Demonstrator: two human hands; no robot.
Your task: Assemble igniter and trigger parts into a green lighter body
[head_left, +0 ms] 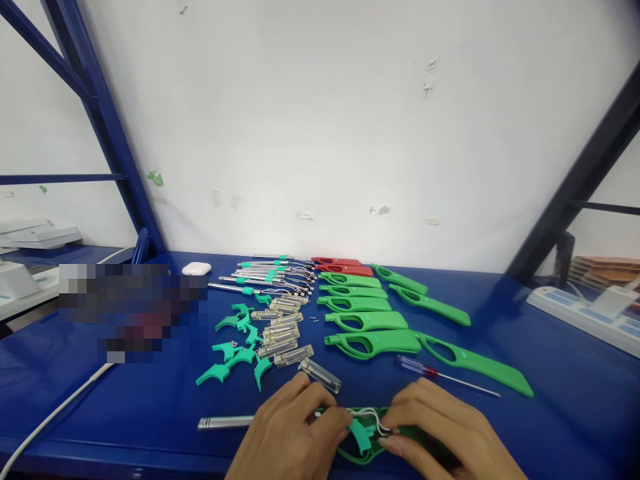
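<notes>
At the near edge of the blue table, my left hand (290, 430) and my right hand (445, 430) are both closed on a green lighter shell (367, 448). A teal trigger (360, 437), thin white wires (370, 417) and a metal tube (225, 422) pointing left belong to the piece I hold. The fingertips of both hands pinch around the trigger and wires. Much of the shell is hidden under my hands.
Green shells (365, 322), two red shells (343, 265), metal tubes (260, 272), clear tanks (280, 333), teal triggers (235, 347) lie behind. A screwdriver (440, 375) lies right of centre. White earbud case (196, 269), white cable (55, 413), power strip (585, 313), blue frame posts.
</notes>
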